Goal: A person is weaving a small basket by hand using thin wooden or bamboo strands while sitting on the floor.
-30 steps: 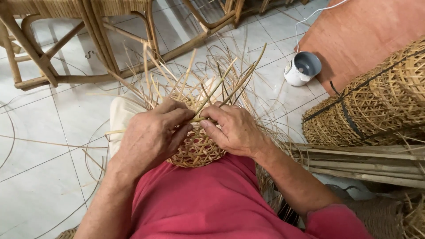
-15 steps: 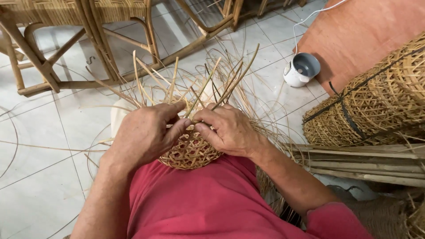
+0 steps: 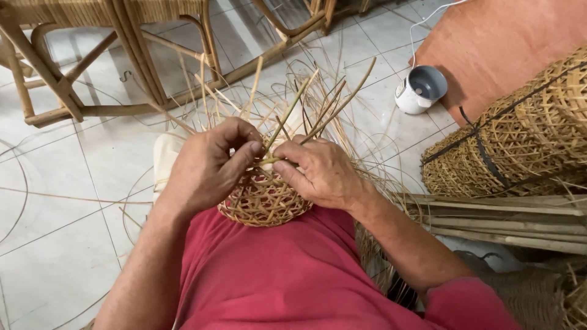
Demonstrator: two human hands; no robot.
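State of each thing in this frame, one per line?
Small woven basket: unfinished, loose strips sticking up.
Left hand: gripping the basket rim.
Right hand: pinching a strip.
Bundled baskets: stacked, strapped, lying sideways.
White container: lying tipped on the floor.

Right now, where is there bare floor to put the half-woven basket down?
Bare white tile lies left of the left hand, between the wooden chair frame and the red-clad lap, crossed only by thin strands. The right side is crowded: stacked woven baskets, wooden slats and a small white appliance. Both hands, with the right hand, grip the basket.
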